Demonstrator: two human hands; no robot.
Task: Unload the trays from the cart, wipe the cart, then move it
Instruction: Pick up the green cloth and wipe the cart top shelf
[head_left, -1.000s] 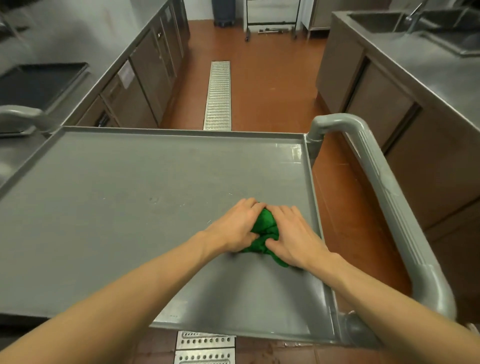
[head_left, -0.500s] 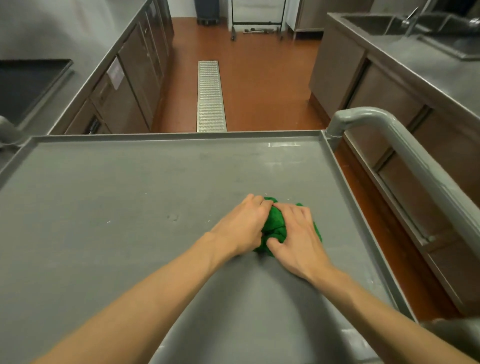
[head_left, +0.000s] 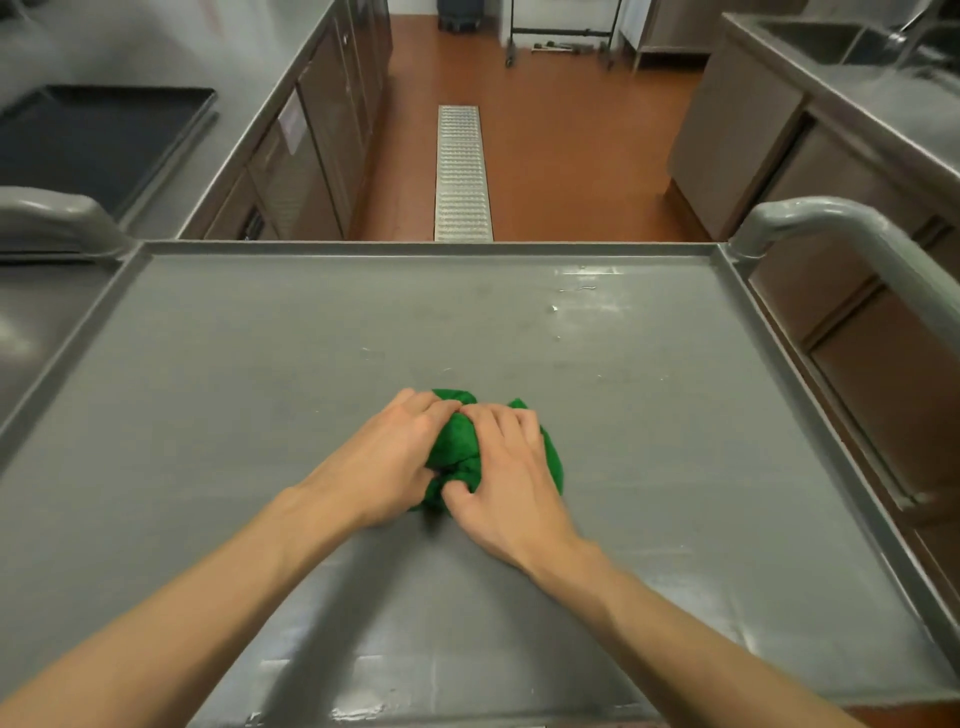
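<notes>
The grey metal cart top (head_left: 260, 364) fills the lower view, with a raised rim and a tubular handle (head_left: 831, 223) at the right and another handle (head_left: 57, 218) at the left. A bunched green cloth (head_left: 460, 447) lies near the middle of the cart top. My left hand (head_left: 384, 462) presses on the cloth's left side and my right hand (head_left: 504, 478) on its right side, fingers curled over it. A dark tray (head_left: 93, 140) rests on the steel counter at the far left.
Steel counters with cabinet doors (head_left: 311, 156) line the left, and a counter with a sink (head_left: 831, 47) lines the right. Between them runs an orange floor aisle with a metal drain grate (head_left: 462, 171). A wheeled rack (head_left: 561, 36) stands at the far end.
Both hands have slid the green cloth from the cart's right edge toward the middle of the top. My view has shifted right, so the cart sits more centred.
</notes>
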